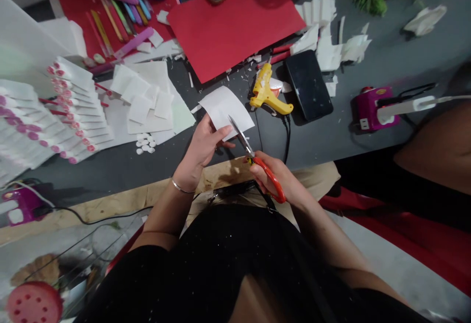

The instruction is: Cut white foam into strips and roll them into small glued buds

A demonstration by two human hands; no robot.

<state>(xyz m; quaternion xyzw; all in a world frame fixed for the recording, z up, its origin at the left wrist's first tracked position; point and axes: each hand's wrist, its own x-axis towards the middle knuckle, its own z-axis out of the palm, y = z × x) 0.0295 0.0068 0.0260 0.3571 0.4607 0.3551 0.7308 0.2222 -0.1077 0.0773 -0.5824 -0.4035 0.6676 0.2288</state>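
Observation:
My left hand [206,141] pinches the lower left edge of a white piece of paper [224,107], thumb on top, over the table's front edge. In my right hand [274,171] are scissors [270,178] with red handles, fingers wrapped round them. Their blades point up and left and lie over the paper's lower right part, near my left thumb. Left of my left hand are several small white pellets [146,143] and a pile of white paper squares [140,97]. A yellow glue gun [270,92] lies just beyond the scissors.
A black phone [309,85] lies right of the glue gun, near a purple power socket [375,109]. Behind are red paper [235,24], colored pens [121,9] and white scraps. Rows of rolled white paper [77,102] stand left. Another person's arm [437,151] shows at right.

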